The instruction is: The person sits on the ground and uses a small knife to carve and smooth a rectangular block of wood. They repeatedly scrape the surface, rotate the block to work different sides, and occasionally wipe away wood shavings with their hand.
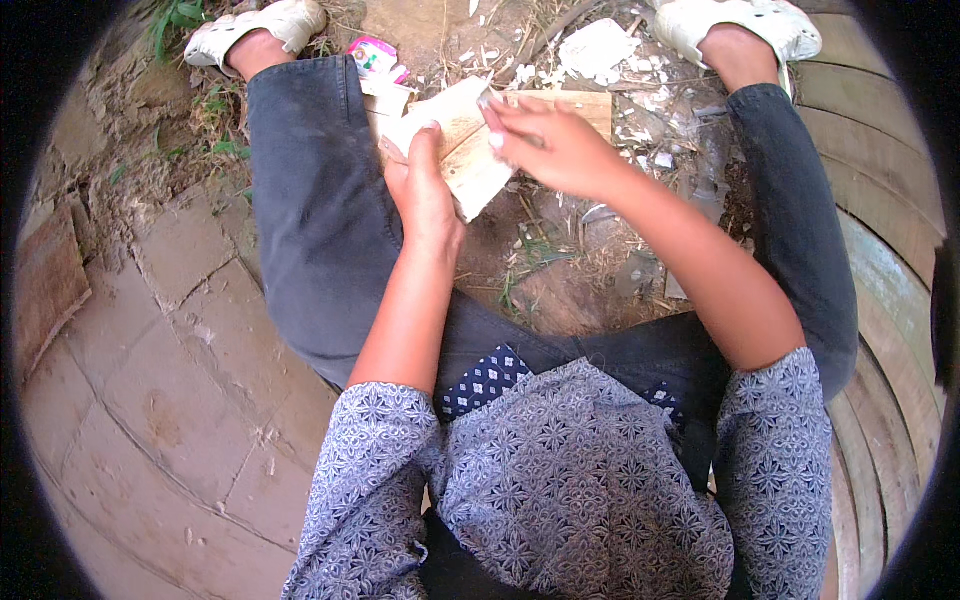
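Observation:
A pale, flat piece of wood (462, 140) is tilted between my legs. My left hand (425, 190) is closed on its near left edge, thumb on top. My right hand (560, 145) is over the wood's upper right side. Its bent fingers pinch a small greyish flat piece (490, 110) against the wood's face; motion blur hides what kind it is. Behind the right hand another light wooden board (592, 108) shows, partly covered by the hand and the held wood.
White and pale chips (600, 50) litter the dirt between my white shoes (262, 28). A pink and white packet (375, 57) lies beyond the left hand. Brown paving slabs (160, 370) stretch along the left, wooden planks (860, 150) along the right.

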Available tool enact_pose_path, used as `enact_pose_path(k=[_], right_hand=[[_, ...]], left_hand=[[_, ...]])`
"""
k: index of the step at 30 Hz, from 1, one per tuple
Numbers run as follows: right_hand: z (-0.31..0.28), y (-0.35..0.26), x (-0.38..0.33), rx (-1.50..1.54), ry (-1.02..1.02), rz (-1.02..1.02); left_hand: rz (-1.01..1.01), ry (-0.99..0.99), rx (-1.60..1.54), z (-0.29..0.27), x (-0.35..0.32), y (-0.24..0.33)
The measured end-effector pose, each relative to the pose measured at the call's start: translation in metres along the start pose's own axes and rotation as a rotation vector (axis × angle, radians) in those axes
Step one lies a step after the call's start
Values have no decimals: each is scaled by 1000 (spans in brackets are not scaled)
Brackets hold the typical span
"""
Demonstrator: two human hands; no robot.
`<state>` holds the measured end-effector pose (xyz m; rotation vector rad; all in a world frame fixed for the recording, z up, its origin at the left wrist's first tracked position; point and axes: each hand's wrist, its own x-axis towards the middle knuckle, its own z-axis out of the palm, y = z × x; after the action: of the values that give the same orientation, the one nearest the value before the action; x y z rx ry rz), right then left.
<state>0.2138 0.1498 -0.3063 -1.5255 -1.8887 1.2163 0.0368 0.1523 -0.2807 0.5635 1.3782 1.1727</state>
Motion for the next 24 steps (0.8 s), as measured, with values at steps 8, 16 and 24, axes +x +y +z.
enact_pose_path(k=[8,16,24], right_hand=[[-26,13,-43,658,351,298],[-95,-25,-100,1003,445,161],[-78,-54,-167,1008,599,-7]], left_hand=[[-160,-77,-236,-10,-2,8],[-17,-272,-371,7,-59,78],[186,-587,-504,16,-117,123]])
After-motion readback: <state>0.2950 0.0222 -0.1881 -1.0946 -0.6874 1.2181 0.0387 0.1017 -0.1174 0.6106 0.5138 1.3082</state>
